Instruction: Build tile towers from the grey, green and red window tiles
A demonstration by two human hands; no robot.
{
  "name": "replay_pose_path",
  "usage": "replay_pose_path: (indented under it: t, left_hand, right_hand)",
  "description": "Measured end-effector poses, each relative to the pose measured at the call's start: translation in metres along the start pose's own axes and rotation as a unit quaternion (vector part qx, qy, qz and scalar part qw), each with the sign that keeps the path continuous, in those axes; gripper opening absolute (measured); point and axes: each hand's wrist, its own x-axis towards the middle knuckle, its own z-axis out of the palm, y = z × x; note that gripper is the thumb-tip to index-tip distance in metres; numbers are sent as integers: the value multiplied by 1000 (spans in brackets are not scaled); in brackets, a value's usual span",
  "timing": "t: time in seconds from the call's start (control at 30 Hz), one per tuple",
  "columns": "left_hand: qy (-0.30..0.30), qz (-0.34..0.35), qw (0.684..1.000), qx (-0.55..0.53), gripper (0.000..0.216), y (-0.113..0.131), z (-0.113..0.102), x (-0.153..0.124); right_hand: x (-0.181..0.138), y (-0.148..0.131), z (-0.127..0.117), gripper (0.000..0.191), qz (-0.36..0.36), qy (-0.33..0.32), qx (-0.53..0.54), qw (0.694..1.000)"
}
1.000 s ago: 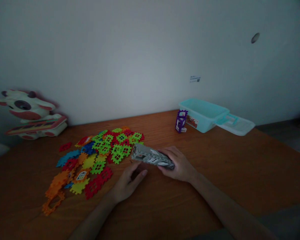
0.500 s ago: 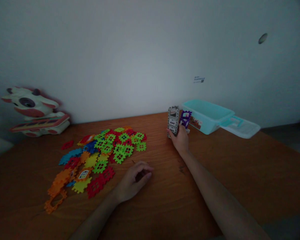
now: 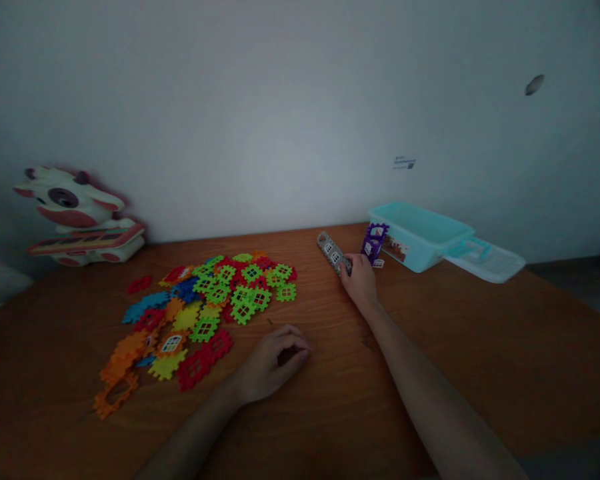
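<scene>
My right hand (image 3: 361, 283) is closed on the lower end of a grey tower of interlocking toy building tiles (image 3: 331, 251) with white windows. The tower leans over to the left, its top end pointing to the back left. Just behind my right hand stands a purple piece made of joined tiles (image 3: 373, 241), with a small white window part (image 3: 378, 263) at its foot. My left hand (image 3: 273, 363) rests on the table with loosely curled fingers, a gap between thumb and fingers, and nothing visible in it. It lies nearest to the red joined tiles (image 3: 205, 360).
A pile of colourful loose tiles (image 3: 215, 293) covers the left part of the wooden table (image 3: 325, 413). A cow-shaped toy keyboard (image 3: 87, 227) stands at the back left. At the back right is a turquoise box (image 3: 420, 233) with its pale lid (image 3: 495, 263) folded out.
The grey tower has gone from upright to leaning left in my right hand. My left hand stays in place, its thumb and fingertips slightly closer together. The view has shifted slightly.
</scene>
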Motion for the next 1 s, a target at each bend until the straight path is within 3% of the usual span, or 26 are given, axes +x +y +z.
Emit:
replay_pose_path:
  t: [0.13,0.3,0.4,0.53,0.67,0.77,0.83,0.9,1.0]
  left_hand:
    - [-2,1,1000,4,23,2,-1,0]
    - [-5,2,1000,17,22,4,-3,0]
    - [-8,6,1000,19,22,4,-3,0]
    - [-2,16,1000,-2,20,2,-2,-1]
    - [72,30,997,3,18,-2,-3,-5]
    - [160,39,985,42,34,-8,-6,-6]
    - [194,32,978,74,53,-12,-7,-6]
    - [178,10,979,99,72,-14,-6,-6]
    - [103,-7,986,133,89,-15,-4,-4]
  right_hand:
    - [-4,-7,-4,29,7,-27,-22,999]
    - [-9,-17,-19,30,70,-90,-72,991]
    - [-13,-22,-36,29,94,-169,-81,978]
    - [-13,-32,-58,30,63,-280,-44,957]
    - [-3,-25,-77,37,15,-372,28,928]
    - [4,-3,-99,45,7,-512,121,850]
    - [5,9,-114,45,14,-543,132,829]
    - [0,12,-125,46,3,-556,147,818]
    - [-13,-4,-125,56,-20,-575,159,802]
